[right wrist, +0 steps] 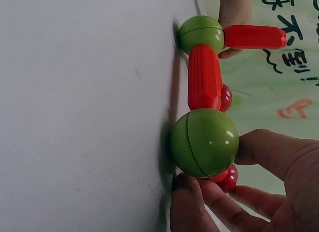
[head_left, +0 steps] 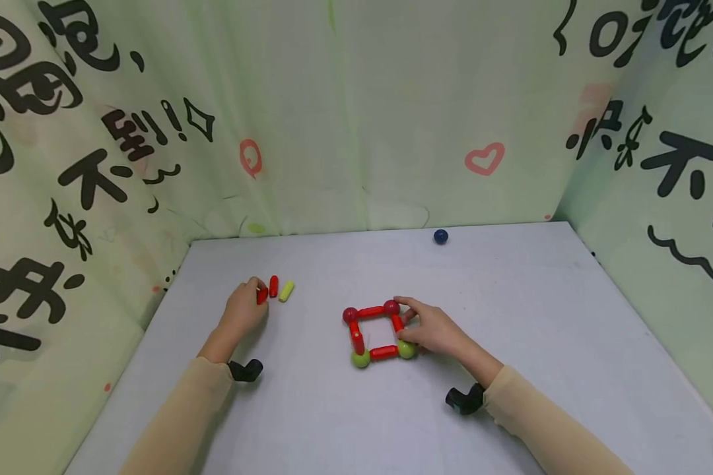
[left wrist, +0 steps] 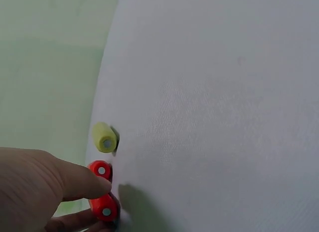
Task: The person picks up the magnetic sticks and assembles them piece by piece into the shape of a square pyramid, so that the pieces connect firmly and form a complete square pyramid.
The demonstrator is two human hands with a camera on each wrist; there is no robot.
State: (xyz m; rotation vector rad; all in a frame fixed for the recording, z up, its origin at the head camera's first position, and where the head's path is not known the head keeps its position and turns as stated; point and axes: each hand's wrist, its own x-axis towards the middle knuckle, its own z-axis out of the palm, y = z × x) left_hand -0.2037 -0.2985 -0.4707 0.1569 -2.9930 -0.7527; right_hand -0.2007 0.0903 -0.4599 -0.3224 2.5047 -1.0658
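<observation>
On the table lies a square of red magnetic rods, with two dark red balls [head_left: 350, 315] at its far corners and two green balls at its near corners. One more red rod [right wrist: 255, 37] stands up from the near left green ball [right wrist: 201, 34]. My right hand [head_left: 436, 328] pinches the near right green ball [right wrist: 205, 142] between thumb and fingers. Over at the left, my left hand [head_left: 241, 313] pinches a loose red rod [left wrist: 105, 208]. Right beside it lie another red rod [head_left: 274, 286] and a yellow-green rod [left wrist: 104, 137].
A dark blue ball [head_left: 441, 236] sits near the back edge of the white table [head_left: 511, 277]. Pale green curtains [head_left: 356, 119] with dark lettering hang behind and along both sides. Each wrist wears a black camera mount [head_left: 466, 400].
</observation>
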